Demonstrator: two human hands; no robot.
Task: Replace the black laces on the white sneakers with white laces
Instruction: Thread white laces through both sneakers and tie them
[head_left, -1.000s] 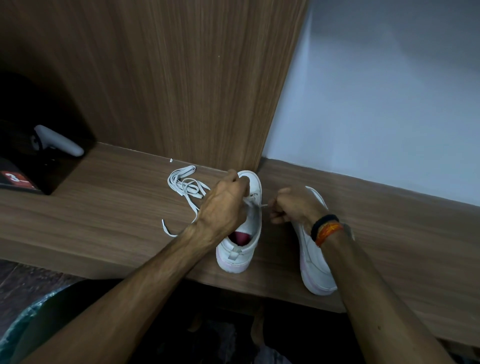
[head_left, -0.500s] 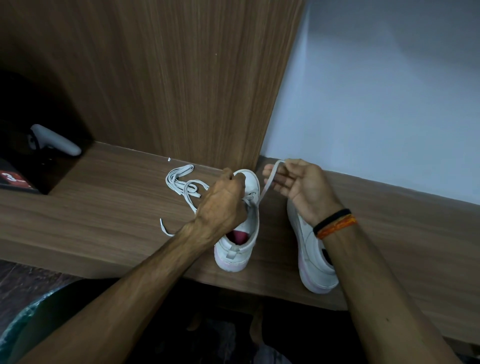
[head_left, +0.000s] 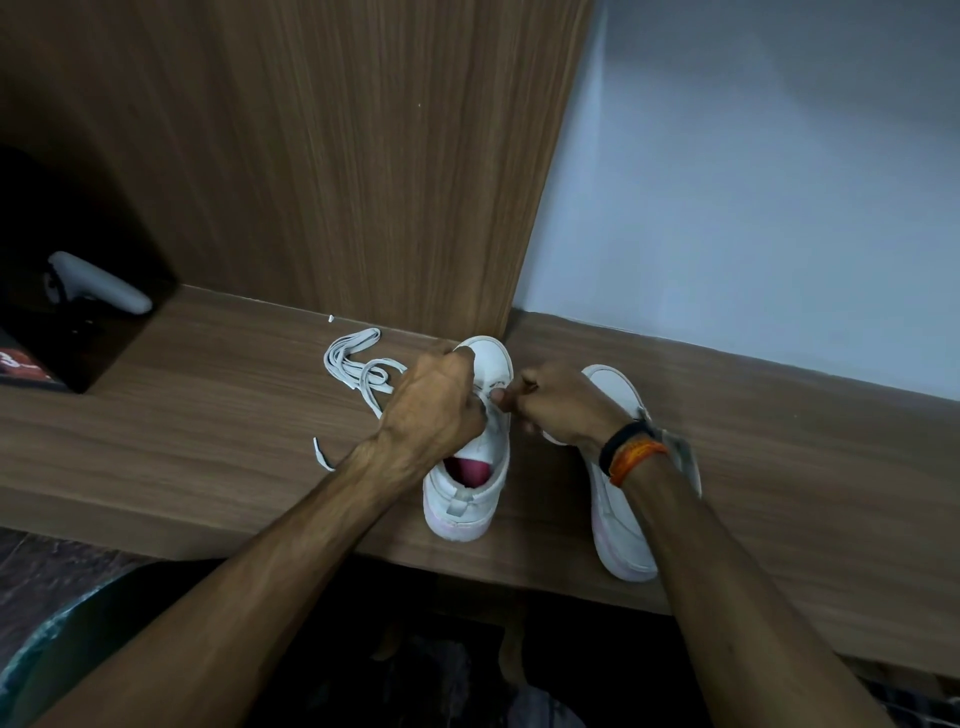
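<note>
Wooden shelf (head_left: 208, 415) is bearing both white sneakers; the left sneaker (head_left: 483, 467) is being steadied under the curled left hand (head_left: 436, 405). Having dropped from its raised pull, the right hand (head_left: 561, 410) is pinching the white lace (head_left: 491, 397) at the eyelets, suggesting another threading pass is beginning. Spare lace (head_left: 358, 364) is lying left.

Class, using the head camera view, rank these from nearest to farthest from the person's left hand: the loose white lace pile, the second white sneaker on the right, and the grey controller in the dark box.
From the left hand:
1. Loose white lace pile, just left of it on the wooden shelf.
2. Second white sneaker, to the right, under the right forearm.
3. Grey controller, far left in the dark box.
</note>
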